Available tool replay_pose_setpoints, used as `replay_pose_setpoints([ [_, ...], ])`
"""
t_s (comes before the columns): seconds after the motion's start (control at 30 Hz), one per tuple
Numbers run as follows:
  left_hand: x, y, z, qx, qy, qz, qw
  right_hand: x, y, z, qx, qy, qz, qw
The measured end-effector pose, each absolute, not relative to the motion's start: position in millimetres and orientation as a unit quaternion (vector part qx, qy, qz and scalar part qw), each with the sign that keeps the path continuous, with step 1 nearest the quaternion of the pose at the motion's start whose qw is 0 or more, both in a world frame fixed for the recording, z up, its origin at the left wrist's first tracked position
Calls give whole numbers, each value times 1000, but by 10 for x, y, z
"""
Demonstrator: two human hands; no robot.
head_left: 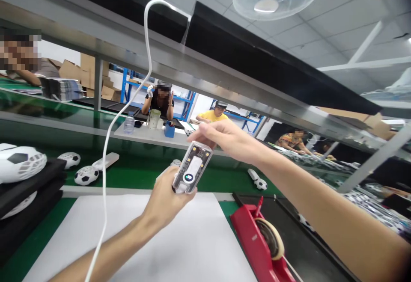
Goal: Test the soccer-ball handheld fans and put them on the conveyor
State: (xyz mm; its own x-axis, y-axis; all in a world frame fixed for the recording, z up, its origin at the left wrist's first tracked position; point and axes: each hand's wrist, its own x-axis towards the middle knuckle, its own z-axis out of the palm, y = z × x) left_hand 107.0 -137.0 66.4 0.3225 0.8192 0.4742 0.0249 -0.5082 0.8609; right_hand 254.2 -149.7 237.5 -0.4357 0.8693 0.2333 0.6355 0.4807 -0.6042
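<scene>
Device | left hand: grip clasped round it, fingers part-hidden | right hand: cannot tell grip

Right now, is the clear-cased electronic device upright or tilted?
Tilted: the clear-cased electronic device, held at its lower end by the left hand, leans toward the picture's right; the plastic bottle stands upright.

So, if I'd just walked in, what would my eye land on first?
Probably the clear-cased device in the centre, held in the left hand with the right hand at its upper end. Next, the bright red tape dispenser at lower right, beside the white sheet, and the football-patterned piece on the green surface at left.
</scene>
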Motion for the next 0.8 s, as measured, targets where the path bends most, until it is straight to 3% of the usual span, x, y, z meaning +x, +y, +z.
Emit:
replay_pose_setpoints([
  [0.17, 1057, -1351, 654, 662, 316, 580, 355, 2477, -1558, 2351, -437, -837, 224, 242],
  [0.53, 1036, -1330, 719, 689, 354, 513, 371, 2529, -1440, 2273, -465, -812, 262, 237],
  [0.8, 1072, -1285, 643, 651, 383, 494, 431, 2546, -1492, 2261, -438, -840, 222, 230],
])
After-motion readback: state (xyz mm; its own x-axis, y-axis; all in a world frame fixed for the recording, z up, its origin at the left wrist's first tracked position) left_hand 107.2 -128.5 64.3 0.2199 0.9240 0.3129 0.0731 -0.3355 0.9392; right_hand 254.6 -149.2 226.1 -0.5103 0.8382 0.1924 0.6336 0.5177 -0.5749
